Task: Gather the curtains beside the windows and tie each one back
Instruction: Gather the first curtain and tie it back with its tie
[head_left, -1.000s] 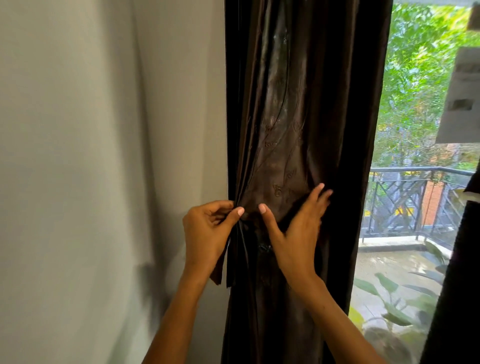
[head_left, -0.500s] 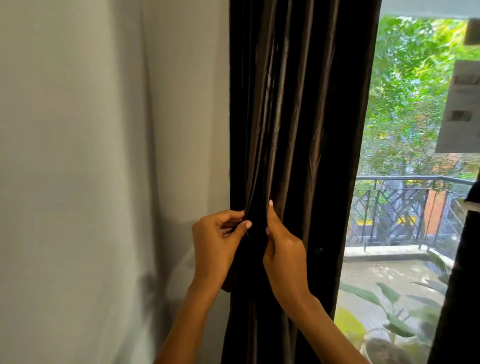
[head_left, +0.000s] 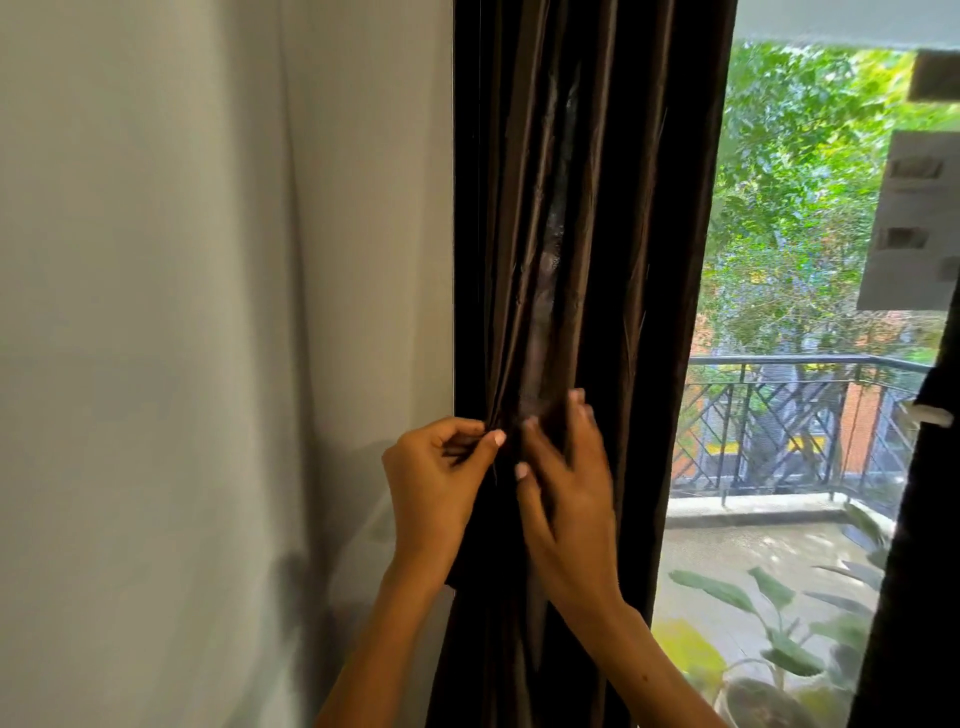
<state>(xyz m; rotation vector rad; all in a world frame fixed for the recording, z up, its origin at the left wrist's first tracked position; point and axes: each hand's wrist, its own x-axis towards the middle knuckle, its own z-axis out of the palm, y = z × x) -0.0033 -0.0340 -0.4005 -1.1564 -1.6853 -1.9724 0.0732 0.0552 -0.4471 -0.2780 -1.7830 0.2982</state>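
Your left hand (head_left: 436, 488) is closed into a pinch, thumb tip pressed against the curled forefinger, with a thin fold from the left edge of the curtain (head_left: 587, 218) caught between them. Your right hand (head_left: 566, 499) lies just beside it on the front of the cloth, fingers long and only loosely bent, thumb pointing up toward the left hand. It is blurred, so you cannot tell whether it grips a pleat or only presses the folds flat.

The curtain hangs in a narrow bunch between the pale wall (head_left: 208, 312) on its left and the window (head_left: 789, 260) on its right. The fabric is dark brown with a satin sheen, falling in long vertical pleats that catch light along their ridges; a faint stitched or embossed pattern shows on one fold in the middle, too dim to make out. The folds draw tighter at the level of your hands.

Through the glass you see green foliage, a dark metal balcony railing (head_left: 779, 415) with crossed bars, and broad-leaved plants below. A pale sheet of paper (head_left: 909, 218) is fixed at the right edge of the glass; its marks are too blurred to read. Another dark curtain (head_left: 914, 571) fills the lower right corner.
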